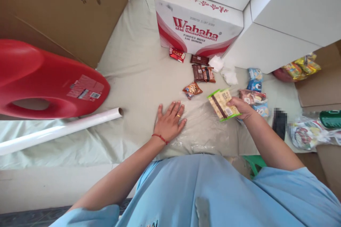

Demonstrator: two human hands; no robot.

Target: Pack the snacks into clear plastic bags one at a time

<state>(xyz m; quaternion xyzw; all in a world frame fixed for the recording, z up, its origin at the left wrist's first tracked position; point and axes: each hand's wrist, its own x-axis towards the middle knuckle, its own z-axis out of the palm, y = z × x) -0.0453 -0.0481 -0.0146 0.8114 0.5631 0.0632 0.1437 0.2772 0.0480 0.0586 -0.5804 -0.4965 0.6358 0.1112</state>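
Observation:
My left hand (169, 123) lies flat with its fingers spread on the pale table cover (141, 74), beside a thin clear plastic sheet (205, 134). Between the thumb and fingers of my right hand (241, 108) is a snack packet (223, 104), yellowish with green ends and a dark stripe. Left of that packet lies a brown cookie packet (192, 89). Farther back are two dark brown packets, one (199, 59) behind the other (197, 73), with an orange-brown packet (208, 74) alongside. Blue packets (255, 86) and a brown packet (252, 97) sit near my right hand.
A white and red Wahaba carton (199, 28) stands at the back, a red packet (177, 54) before it. White crumpled pieces (229, 76) lie nearby. At left are a red plastic jug (58, 95), a white roll (61, 131) and a large cardboard box (87, 17). White cabinets (287, 35) rise at right.

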